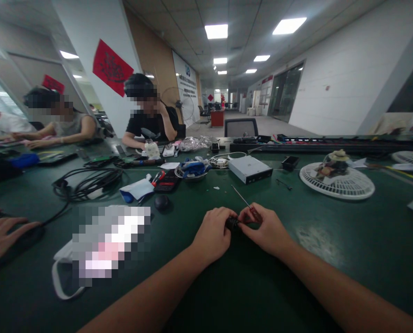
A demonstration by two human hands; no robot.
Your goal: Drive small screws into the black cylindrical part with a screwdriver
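Observation:
Near the middle of the green table (pixel 199 286), my left hand (pixel 213 233) is closed round a small black part (pixel 232 223). My right hand (pixel 265 230) touches the same part from the right with its fingertips. A screwdriver with a red handle (pixel 255 213) is also held in my right hand, its thin shaft pointing up and to the left, away from the black part. What the black part is cannot be made out, since fingers cover much of it.
A blurred-out item with a white strap (pixel 67 293) and a black mouse (pixel 162 202) lie left. Beyond are a silver disc drive (pixel 249 169), a white fan grille (pixel 338 182) and coiled black cable (pixel 88 182). Another person's hand (pixel 8 236) rests at far left; people sit across.

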